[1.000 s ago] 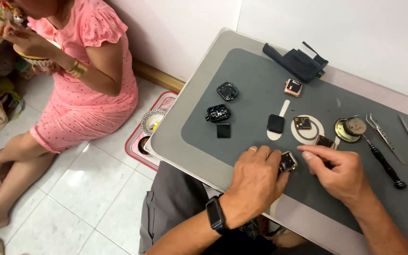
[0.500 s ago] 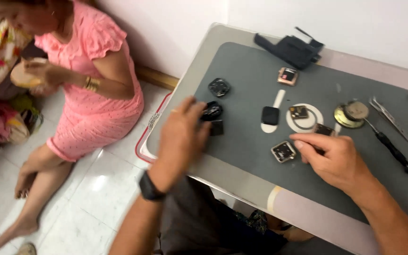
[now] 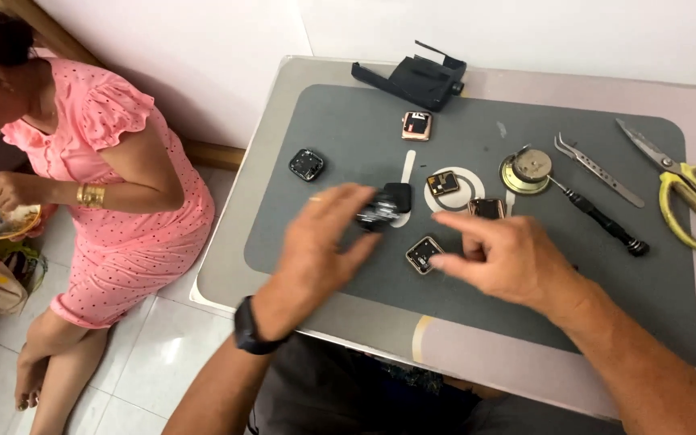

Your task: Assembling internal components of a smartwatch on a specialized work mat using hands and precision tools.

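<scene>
My left hand is over the grey mat and pinches a small black watch part in its fingertips; motion blurs both. My right hand rests on the mat to the right. Its forefinger tip is at the edge of a small square gold-rimmed watch case that lies flat between the two hands. It grips nothing. Just behind the left hand's fingers lies a white pry tool with a black pad.
Also on the mat are a black square watch body, a rose-gold case, a black holder, a white disc with a module, a brass round part, tweezers, a screwdriver and yellow scissors. A person in a pink dress sits on the floor at left.
My left hand let go of the square case, reached left to the black part and has brought it back toward the middle. My right hand stayed by the square case.
</scene>
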